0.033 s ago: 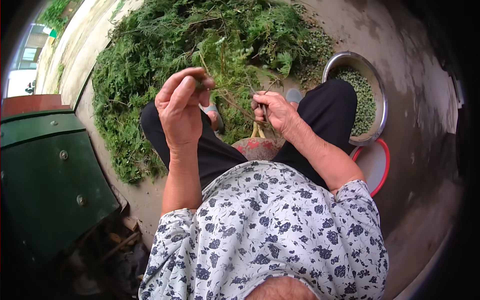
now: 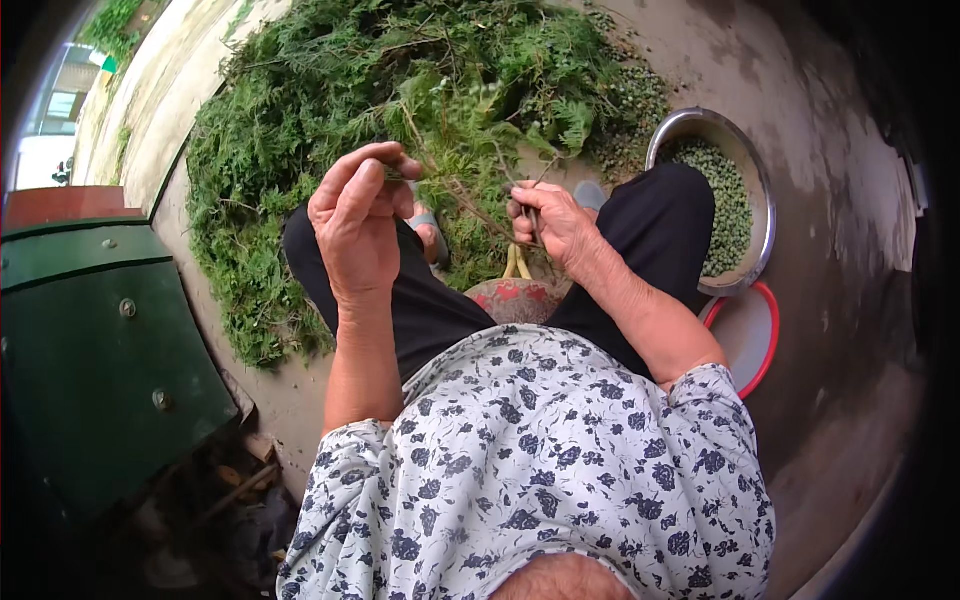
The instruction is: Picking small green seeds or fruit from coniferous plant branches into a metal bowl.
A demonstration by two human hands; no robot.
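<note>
My left hand (image 2: 358, 222) is raised in front of me, its fingertips pinched on the leafy end of a thin green twig (image 2: 462, 200). My right hand (image 2: 556, 224) grips the same twig lower down, close to its woody stem. Both hands hover over my knees in black trousers. Between the knees sits a small bowl (image 2: 516, 300) with a red pattern, and pale yellow pieces (image 2: 514, 262) stick up behind it. A big pile of green leafy branches (image 2: 400, 90) lies on the ground just past my hands.
A metal bowl (image 2: 762, 190) holding small green berries stands at my right on the concrete floor, with a red-rimmed basin (image 2: 752, 340) below it. A dark green metal box (image 2: 95, 370) stands at my left, with debris at its foot.
</note>
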